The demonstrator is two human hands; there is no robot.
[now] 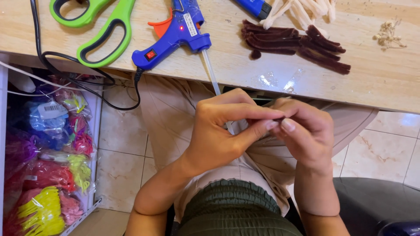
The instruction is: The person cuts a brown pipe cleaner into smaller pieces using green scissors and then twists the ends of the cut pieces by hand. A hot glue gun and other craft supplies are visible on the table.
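both hands point(262, 131) pinch a small dark piece point(280, 118) below the table point(385, 78).

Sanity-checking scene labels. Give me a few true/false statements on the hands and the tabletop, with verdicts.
1. Both hands pinch one small dark piece between them. True: left hand and right hand meet on the small dark piece.
2. The glue gun is red. False: blue, with an orange trigger.
3. The scissors have green handles. True.
4. The brown pipe cleaners lie on the floor. False: on the wooden table.
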